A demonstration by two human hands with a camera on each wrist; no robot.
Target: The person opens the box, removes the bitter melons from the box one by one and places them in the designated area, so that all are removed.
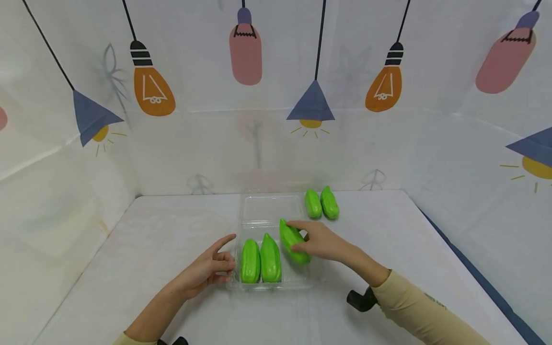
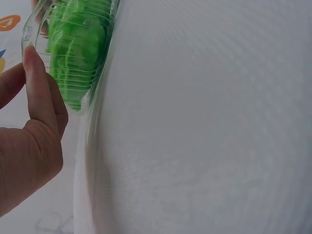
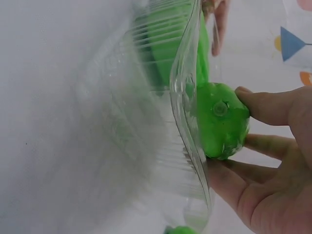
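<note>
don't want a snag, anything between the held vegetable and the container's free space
Possibly the clear container's right rim, close to the blunt end of the held vegetable; contact unclear. Nothing else visible blocks it.

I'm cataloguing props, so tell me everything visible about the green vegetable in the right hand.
The green vegetable is glossy and elongated, plastic-looking, with a pointed far end and a blunt near end bearing a small round mark. The right hand grips it between thumb and fingers, slanted over the clear container's right side; contact with the container is unclear.
</note>
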